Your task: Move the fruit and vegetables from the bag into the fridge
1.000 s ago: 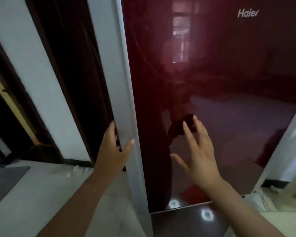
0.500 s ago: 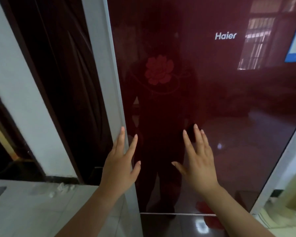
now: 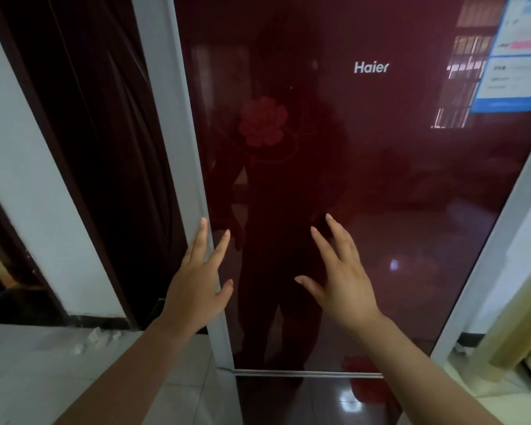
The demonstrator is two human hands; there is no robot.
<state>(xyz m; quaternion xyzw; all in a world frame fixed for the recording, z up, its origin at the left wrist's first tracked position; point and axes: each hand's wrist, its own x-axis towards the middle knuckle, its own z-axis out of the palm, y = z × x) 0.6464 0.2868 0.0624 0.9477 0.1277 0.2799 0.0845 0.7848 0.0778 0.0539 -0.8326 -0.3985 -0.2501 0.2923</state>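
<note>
Both hands had flattened at the dark red fridge door: the left hand, which a second earlier curled round the door's grey edge, now had its fingers straight and spread, as did the right hand, and neither held anything. By my judgement the door was being pressed shut, so its contents stayed hidden. No bag or produce was in view.

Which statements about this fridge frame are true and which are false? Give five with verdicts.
1. The fridge door is dark red. True.
2. The right hand holds a bag. False: it holds nothing, fingers spread.
3. The left hand is at the grey edge on the door's left side. True.
4. The lettering reads Samsung. False: it reads Haier.
5. Fruit lies in view. False: none shows.
</note>
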